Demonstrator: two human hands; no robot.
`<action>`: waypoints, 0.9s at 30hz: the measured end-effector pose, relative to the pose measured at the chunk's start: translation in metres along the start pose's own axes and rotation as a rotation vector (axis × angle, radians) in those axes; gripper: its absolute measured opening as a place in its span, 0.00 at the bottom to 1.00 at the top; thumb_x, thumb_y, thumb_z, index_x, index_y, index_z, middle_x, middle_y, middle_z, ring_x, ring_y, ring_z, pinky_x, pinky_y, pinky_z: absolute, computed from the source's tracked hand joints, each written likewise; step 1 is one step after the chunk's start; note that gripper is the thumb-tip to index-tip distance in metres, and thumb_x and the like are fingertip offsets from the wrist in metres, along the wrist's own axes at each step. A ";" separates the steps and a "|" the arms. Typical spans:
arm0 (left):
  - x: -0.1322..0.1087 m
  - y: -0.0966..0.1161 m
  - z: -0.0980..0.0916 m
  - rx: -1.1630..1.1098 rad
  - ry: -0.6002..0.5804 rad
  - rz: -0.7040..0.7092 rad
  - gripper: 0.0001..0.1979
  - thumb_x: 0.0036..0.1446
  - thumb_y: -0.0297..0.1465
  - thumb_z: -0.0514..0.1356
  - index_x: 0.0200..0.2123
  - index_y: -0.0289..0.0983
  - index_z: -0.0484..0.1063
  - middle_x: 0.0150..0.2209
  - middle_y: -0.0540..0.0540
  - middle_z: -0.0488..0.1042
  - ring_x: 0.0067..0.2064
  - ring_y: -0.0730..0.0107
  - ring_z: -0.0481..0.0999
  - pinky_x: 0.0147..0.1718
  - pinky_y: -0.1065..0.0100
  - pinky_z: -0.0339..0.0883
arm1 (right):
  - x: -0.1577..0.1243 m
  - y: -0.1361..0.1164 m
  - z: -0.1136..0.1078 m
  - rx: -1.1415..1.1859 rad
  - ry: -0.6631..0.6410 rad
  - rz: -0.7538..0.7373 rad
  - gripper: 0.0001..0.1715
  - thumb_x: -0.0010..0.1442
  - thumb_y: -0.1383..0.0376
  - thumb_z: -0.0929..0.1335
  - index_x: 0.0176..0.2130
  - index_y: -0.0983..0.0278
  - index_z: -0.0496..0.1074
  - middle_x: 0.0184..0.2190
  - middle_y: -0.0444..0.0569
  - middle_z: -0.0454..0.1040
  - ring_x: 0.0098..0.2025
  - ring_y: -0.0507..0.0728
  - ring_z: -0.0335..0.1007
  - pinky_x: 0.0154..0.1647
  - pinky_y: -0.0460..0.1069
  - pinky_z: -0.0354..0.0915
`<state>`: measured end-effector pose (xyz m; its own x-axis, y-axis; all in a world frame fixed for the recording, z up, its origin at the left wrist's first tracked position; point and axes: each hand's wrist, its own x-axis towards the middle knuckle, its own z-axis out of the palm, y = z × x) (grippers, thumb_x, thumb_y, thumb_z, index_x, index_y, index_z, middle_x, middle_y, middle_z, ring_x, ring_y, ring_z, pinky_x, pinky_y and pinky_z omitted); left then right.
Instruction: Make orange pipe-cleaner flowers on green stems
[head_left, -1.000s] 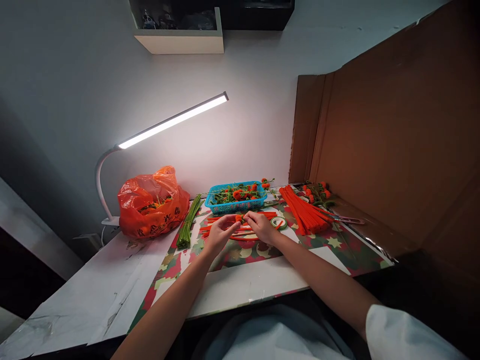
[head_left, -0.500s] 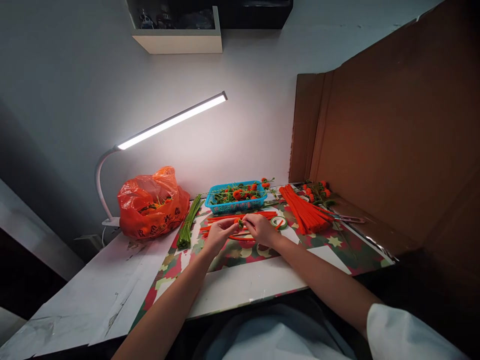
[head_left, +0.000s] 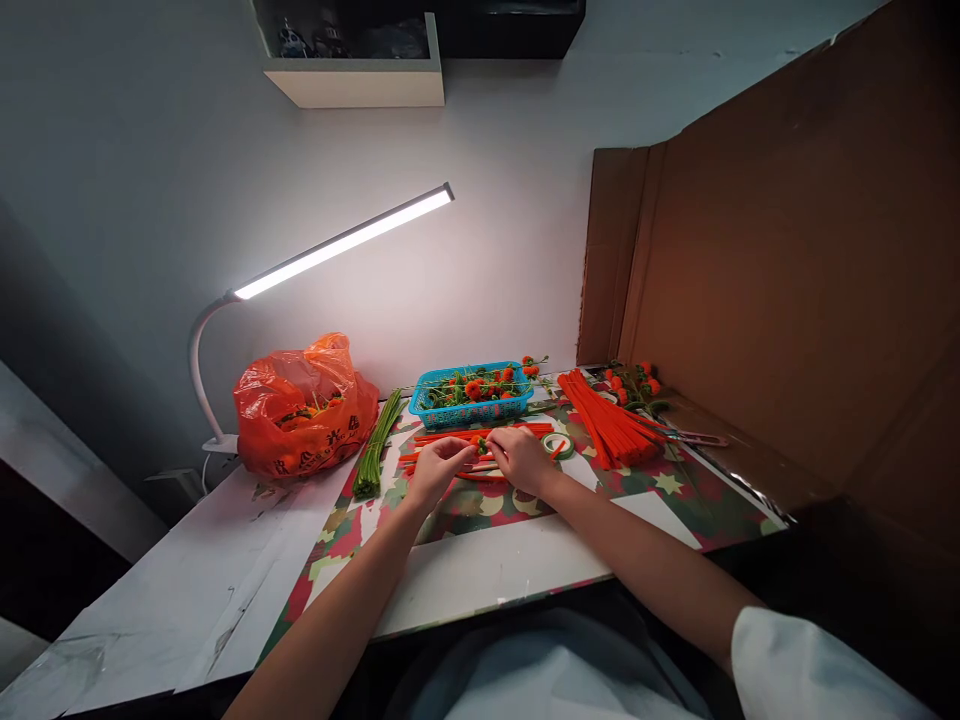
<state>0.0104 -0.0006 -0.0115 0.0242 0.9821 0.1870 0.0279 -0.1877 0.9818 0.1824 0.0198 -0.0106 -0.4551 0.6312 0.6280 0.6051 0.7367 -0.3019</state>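
A small orange flower with green at its base (head_left: 481, 446) is pinched between my two hands above the middle of the table. My left hand (head_left: 441, 466) grips it from the left with thumb and fingertips. From the right, the closed fingers of my right hand (head_left: 519, 459) meet it. Under and behind the hands lie orange pipe-cleaner-like strips (head_left: 536, 430). Just right of my right hand is a roll of green tape (head_left: 568, 447). Beyond the hands stands a blue basket (head_left: 439, 414) with orange flowers on green stems.
A bundle of green stems (head_left: 369, 475) lies left of the hands, beside an orange plastic bag (head_left: 259, 430). To the right are a fanned orange bundle (head_left: 611, 425), scissors (head_left: 705, 438) and more orange flowers (head_left: 619, 385). A lamp (head_left: 345, 243) shines above; cardboard (head_left: 772, 250) walls the right side.
Both hands stay in nearly the same place. The fingers have shifted slightly around the small flower, and less of its orange shows now.
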 end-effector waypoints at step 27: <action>0.002 -0.002 -0.003 0.044 -0.085 -0.043 0.17 0.40 0.42 0.67 0.26 0.33 0.76 0.26 0.47 0.76 0.29 0.69 0.74 0.32 0.69 0.69 | 0.000 0.002 0.002 0.082 -0.003 0.014 0.10 0.62 0.69 0.60 0.30 0.64 0.67 0.27 0.46 0.70 0.30 0.52 0.63 0.33 0.47 0.52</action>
<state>0.0073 0.0016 -0.0130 0.1069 0.9844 0.1398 0.0746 -0.1482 0.9861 0.1823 0.0216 -0.0133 -0.4492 0.6420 0.6213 0.5557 0.7453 -0.3684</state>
